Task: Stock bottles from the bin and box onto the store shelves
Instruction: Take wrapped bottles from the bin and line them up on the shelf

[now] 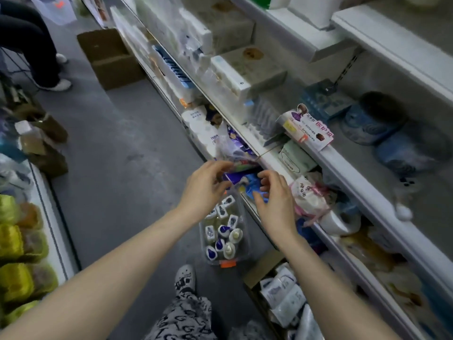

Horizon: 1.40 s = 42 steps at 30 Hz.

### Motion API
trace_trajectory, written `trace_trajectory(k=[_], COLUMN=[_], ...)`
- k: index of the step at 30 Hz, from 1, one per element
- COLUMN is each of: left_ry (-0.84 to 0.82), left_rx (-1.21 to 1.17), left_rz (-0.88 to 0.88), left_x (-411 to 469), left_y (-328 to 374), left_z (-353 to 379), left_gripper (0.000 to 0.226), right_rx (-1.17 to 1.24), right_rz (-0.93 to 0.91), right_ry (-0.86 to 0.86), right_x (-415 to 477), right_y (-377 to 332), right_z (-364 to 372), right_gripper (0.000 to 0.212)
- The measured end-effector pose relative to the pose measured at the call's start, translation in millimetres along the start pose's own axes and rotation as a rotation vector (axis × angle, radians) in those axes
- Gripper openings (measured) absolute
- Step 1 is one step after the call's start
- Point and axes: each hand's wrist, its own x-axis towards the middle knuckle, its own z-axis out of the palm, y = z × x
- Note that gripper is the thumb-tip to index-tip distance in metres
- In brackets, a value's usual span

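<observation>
Both forearms reach forward over the clear bin [245, 244]. I see the left hand [206, 186] and right hand [275, 201], fingers curled, pinching a blue-purple packet [247, 180] above the bin's far end. The bottles [224, 230] stand cap-up inside the bin. The cardboard box [263, 265] sits just right of it. Beyond the bin, a shelved pack [310, 132] reads "医护级".

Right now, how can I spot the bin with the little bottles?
Look along the white shelves on the right, then down to the grey floor at their foot. There stands a see-through bin packed with small white-and-blue bottles. Unlike the brown box beside it, it is clear, with an orange tag.
</observation>
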Motion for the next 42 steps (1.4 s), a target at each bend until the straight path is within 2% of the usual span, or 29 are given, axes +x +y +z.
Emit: trace_trajectory(k=[5, 12, 18, 22, 32, 42], left_ry=[-0.117, -0.227, -0.259, -0.307, -0.498, -0.602], left_rx=[-0.027, -0.014, 0.003, -0.003, 0.053, 0.131], left_rz=[0.008, -0.069, -0.110, -0.125, -0.151, -0.152], left_x=[32, 54, 81, 100, 134, 141], left_y=[-52, -101, -137, -173, -321, -457], left_z=[16, 43, 68, 96, 181, 276], left_gripper=[0.037, 0.035, 0.039, 0.041, 0.040, 0.051], right_rx=[-0.026, -0.036, -0.020, -0.041, -0.074, -0.067], right_rz=[0.097, 0.262, 0.318, 0.346, 0.587, 0.653], right_ry=[0.014, -0.106, -0.197, -0.199, -0.252, -0.255], right_x=[23, 42, 64, 77, 106, 124], right_y=[13, 48, 79, 108, 197, 298], right_z=[42, 77, 111, 149, 287, 423], right_gripper=[0.034, 0.036, 0.037, 0.034, 0.039, 0.032])
